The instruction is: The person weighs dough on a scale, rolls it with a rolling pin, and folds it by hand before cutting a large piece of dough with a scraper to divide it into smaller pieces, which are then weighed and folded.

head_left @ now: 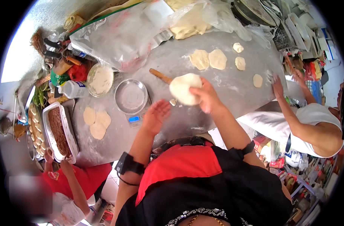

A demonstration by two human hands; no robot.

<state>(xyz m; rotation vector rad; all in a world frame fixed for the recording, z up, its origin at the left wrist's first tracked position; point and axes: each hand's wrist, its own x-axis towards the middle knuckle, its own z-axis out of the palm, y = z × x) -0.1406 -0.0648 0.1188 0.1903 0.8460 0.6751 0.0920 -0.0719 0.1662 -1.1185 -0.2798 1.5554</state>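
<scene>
**Soft dough round in the right hand, above the floured table**

Head view. Right hand (204, 96) curled over the near edge of a pale dough round (183, 88), gripping it just above the metal table (224, 94), beside the tip of the rolling pin (160, 76). Cannot tell whether touching the surface. Left hand (156, 115) open, palm down, fingers spread, holding nothing, hovering near the scale (134, 119).

Probably light, soft and limp, slightly tacky under the flour. Likely to stretch or tear if pinched at one rim. Best taken from underneath with spread fingers, or at two opposite edges.

Counted: one round in hand, one small dough scrap (173, 102) just beside it. Five flattened discs farther up the table, two larger (199, 59) and three smaller (240, 63). Three overlapping discs (98, 130) to the left. One round pan (131, 96) on the scale, one flour bowl (100, 79), one filling tray (59, 130). One co-worker's hand (278, 87) flat on the table at right, another's hand (48, 155) at the tray.
</scene>
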